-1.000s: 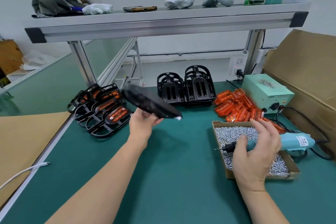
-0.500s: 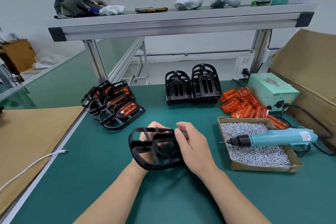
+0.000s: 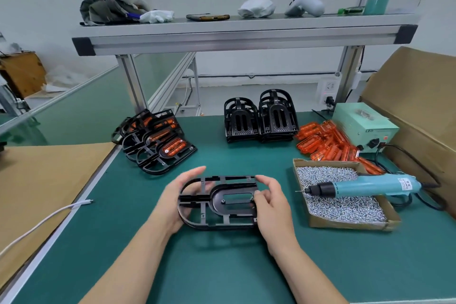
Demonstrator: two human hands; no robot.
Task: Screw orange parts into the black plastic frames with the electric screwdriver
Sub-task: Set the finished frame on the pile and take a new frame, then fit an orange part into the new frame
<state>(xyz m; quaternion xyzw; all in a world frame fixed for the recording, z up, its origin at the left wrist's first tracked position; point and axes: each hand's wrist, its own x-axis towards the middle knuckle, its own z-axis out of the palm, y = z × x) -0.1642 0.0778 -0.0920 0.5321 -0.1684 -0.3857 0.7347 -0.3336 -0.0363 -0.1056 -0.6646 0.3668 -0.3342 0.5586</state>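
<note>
Black frame (image 3: 215,201) held; cardboard tray (image 3: 345,225) holds screws (image 3: 345,210), electric screwdriver (image 3: 365,185) atop.

Screwdriver (image 3: 365,184) on screw box (image 3: 350,223)

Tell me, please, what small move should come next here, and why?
Probably the right hand should let go and fetch one of the orange parts: it and the left hand hold the frame above the mat, and the frame's centre opening is empty.
</note>
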